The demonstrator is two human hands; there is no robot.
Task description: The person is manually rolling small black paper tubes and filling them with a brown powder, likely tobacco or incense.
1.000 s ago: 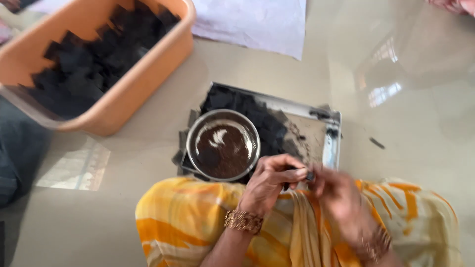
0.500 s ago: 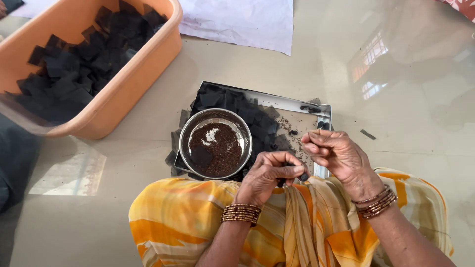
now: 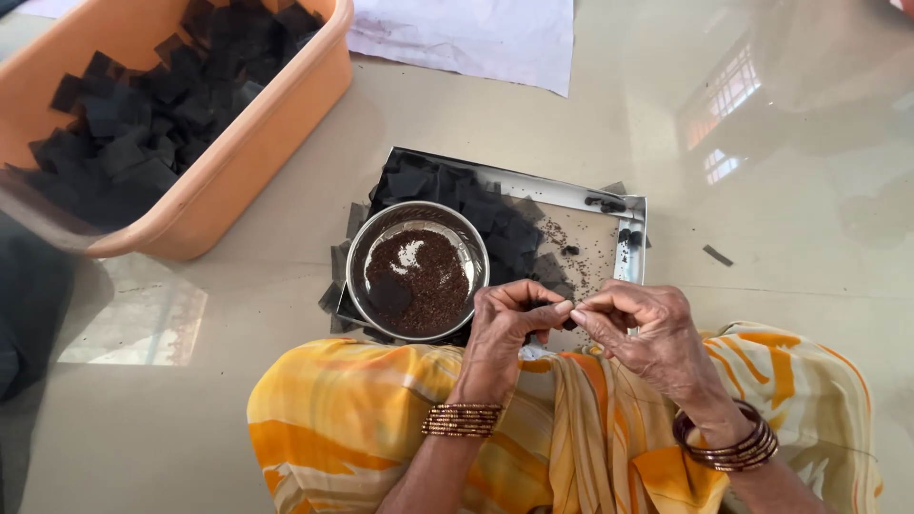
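The person is sitting on the floor (image 3: 781, 219), legs draped in a yellow and orange cloth (image 3: 381, 419), and both hands are meeting just above the lap. The left hand (image 3: 505, 328) is closing its fingers around a small dark piece (image 3: 568, 324), apparently one of the black squares, and the right hand (image 3: 647, 328) is pinching the same spot from 3 o'clock; both grips are drawn nearly shut, thumb to fingertips, so the piece is mostly hidden. Directly at 12 o'clock of the hands a steel tray (image 3: 609, 202) is lying on the floor, carrying a heap of black squares (image 3: 476, 205) and a round steel bowl (image 3: 417, 271) of small brown seeds (image 3: 424, 281), presumably kept within easy arm's reach. Loose seeds are scattering over the tray's bare right part. At 10 o'clock an orange tub (image 3: 238, 181) is holding many more black squares, seemingly a bulk store. A white sheet (image 3: 466, 38) is lying at 12 o'clock, farther off.
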